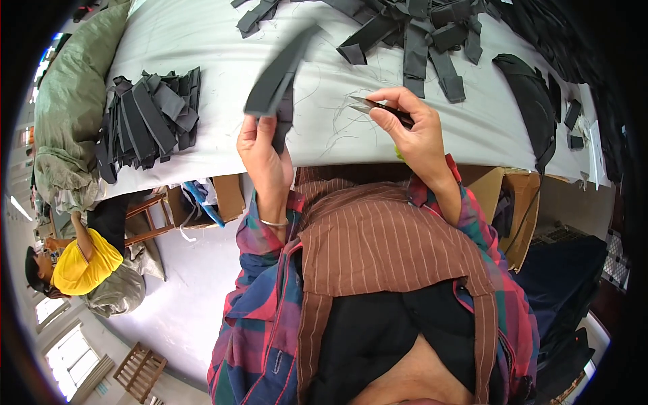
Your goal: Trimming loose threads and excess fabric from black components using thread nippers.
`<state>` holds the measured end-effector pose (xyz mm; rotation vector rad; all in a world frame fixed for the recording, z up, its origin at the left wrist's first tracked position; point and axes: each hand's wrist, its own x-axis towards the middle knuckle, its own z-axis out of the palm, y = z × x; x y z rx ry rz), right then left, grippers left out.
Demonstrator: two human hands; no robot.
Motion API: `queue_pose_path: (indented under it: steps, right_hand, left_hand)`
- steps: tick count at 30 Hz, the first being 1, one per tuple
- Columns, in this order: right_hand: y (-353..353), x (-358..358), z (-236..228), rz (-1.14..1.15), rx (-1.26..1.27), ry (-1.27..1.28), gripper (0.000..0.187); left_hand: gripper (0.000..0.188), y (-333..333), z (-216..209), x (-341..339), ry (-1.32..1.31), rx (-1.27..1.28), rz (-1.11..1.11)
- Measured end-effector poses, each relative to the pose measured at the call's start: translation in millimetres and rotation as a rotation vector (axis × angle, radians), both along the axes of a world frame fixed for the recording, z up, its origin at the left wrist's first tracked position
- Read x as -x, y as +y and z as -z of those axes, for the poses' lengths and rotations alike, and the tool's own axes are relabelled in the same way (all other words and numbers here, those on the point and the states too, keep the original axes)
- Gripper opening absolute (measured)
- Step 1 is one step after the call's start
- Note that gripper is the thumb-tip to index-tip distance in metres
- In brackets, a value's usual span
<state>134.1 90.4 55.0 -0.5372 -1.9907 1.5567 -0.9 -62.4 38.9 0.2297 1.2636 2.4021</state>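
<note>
Between the thumb and fingers of my left hand (265, 152) is the lower end of a dark grey fabric strip (278, 74), raised over the table and blurred at its far tip. My right hand (416, 131) grips a pair of thread snips (381, 110), black with pointed metal blades that face left toward the strip. Blades and strip are apart. Loose dark threads (337, 125) lie on the white cloth between my hands. To the left sits a fanned pile of similar dark strips (150, 118); more strips (418, 40) are heaped at the far side.
A white cloth-covered table (223, 81) spans the front. Black fabric pieces (530, 101) lie at its right. A large green sack (71, 101) borders the left edge. Cardboard boxes (229, 196) stand below. A person in a yellow top (88, 263) is at the far left.
</note>
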Motion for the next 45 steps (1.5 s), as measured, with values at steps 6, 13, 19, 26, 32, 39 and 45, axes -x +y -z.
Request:
queue_pose_path:
  steps: [6,13,19,26,32,39,45]
  right_hand:
    - [-4,0,9,-0.056,-0.025,-0.027,0.019]
    - [-1,-2,15,-0.069,-0.12,-0.108,0.023]
    - [-10,1,8,-0.197,-0.202,-0.083,0.035]
    - [-9,-3,9,-0.395,-0.24,-0.115,0.038]
    - [-15,-3,15,-0.274,-0.378,-0.059,0.024]
    - [-11,-9,19,-0.353,-0.21,0.063,0.017]
    - [-20,-3,11,-0.165,-0.181,-0.021,0.008]
  left_hand:
    - [0.016,8,42,-30,-0.187,0.291,0.332]
    - [0.027,7,47,-25,-0.098,0.402,0.344]
    - [0.04,3,28,-24,-0.174,0.259,0.426]
    - [0.027,2,39,-20,-0.268,0.136,0.395]
    - [0.035,1,32,-25,-0.367,0.065,0.579]
    - [0.049,-8,30,-8,-0.498,-0.35,0.565]
    - [0.055,3,19,-27,-0.008,0.183,0.493]
